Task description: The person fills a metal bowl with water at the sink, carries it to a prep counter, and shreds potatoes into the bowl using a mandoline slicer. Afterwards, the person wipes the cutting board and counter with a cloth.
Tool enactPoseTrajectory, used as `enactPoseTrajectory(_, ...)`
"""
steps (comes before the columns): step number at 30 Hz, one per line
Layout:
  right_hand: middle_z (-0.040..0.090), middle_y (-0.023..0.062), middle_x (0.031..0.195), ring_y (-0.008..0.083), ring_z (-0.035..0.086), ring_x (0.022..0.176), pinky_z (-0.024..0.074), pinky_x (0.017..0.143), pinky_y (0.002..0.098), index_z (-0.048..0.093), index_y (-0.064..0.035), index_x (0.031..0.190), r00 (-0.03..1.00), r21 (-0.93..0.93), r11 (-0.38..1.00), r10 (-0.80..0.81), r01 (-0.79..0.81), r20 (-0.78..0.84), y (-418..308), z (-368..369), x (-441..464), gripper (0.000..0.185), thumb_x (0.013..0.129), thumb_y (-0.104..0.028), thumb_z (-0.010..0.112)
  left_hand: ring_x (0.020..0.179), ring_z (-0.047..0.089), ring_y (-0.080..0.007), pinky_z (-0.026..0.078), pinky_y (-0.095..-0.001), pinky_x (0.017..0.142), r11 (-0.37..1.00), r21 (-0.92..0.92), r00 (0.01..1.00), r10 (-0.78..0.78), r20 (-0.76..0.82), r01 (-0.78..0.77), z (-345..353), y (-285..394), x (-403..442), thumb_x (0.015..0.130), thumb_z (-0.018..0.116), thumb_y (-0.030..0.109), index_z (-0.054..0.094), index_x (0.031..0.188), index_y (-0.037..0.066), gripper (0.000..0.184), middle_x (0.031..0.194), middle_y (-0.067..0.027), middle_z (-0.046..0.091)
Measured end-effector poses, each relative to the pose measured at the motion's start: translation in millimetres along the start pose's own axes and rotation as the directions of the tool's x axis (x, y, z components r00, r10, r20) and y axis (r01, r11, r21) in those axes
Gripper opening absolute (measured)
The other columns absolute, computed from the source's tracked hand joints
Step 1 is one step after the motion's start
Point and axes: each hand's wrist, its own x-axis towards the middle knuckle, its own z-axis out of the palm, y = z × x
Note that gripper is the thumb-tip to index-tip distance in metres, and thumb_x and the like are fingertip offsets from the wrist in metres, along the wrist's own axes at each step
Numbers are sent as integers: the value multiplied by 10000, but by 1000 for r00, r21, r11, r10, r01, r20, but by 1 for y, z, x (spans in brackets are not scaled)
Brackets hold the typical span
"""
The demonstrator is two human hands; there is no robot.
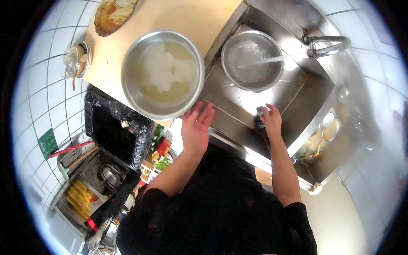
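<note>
My left hand (196,128) is open, palm up with its fingers stretched out, right by the near rim of a large metal pot (128,91). Whether the fingertips touch the pot I cannot tell. Cloudy yellowish liquid with white foam (159,70) fills part of that pot. Over the near part of the steel sink (238,104), my right hand (273,120) is closed on a dark grey scouring pad (259,118). Farther back in the sink stands a round metal bowl (224,68), with water running into it from the faucet (327,46).
A wooden-topped counter (199,17) carries the pot and a brown-stained dish (111,17). Stacked lidded containers (77,61) stand at its left edge. Below is a bin lined with a black bag (142,138). A second basin (329,159) at the right holds dishes.
</note>
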Motion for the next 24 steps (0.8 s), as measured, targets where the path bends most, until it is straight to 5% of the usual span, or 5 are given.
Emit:
enactPoseTrajectory(5,729,172,1039,211,715,839,564,763,319,635,29,1260,991,-89,987,-132,131,-4,9,1,12,426,933,-241,675,1235,566,-370,485,-519,1117,969,-13,965,243,-99,-245,-1,34,-6,1030,465,15,368,1433,0,415,1377,-188,504)
enactPoseTrajectory(7,741,159,1010,224,719,858,567,765,314,642,21,1249,996,-16,995,-95,95,1,-4,3,3,414,937,-249,664,1237,565,-357,491,-518,1117,969,-28,967,241,-87,-244,-2,38,-1,1027,460,-4,383,1410,-10,391,1371,-176,511)
enactPoseTrajectory(11,672,155,1107,174,677,883,584,692,283,631,53,1240,997,-167,983,-71,74,25,3,-3,1,380,967,-209,667,1226,573,-346,507,-518,1099,962,0,961,272,-56,-272,3,46,12,1017,484,-8,392,1380,-17,374,1356,-172,519)
enactPoseTrajectory(15,689,139,994,179,676,709,544,633,328,678,20,1190,997,-93,993,-79,77,-16,21,-4,-5,437,916,-319,700,1222,574,-353,506,-514,1099,958,4,958,287,13,-287,10,53,39,1010,491,-13,381,1390,-21,396,1367,-179,502)
enactPoseTrajectory(24,719,136,943,166,674,680,553,667,320,662,17,1220,999,-202,979,-31,29,-8,51,-13,-9,421,945,-300,685,1200,597,-327,549,-453,1044,942,17,925,325,197,-334,72,78,93,1031,451,-20,338,1449,5,434,1423,-181,467)
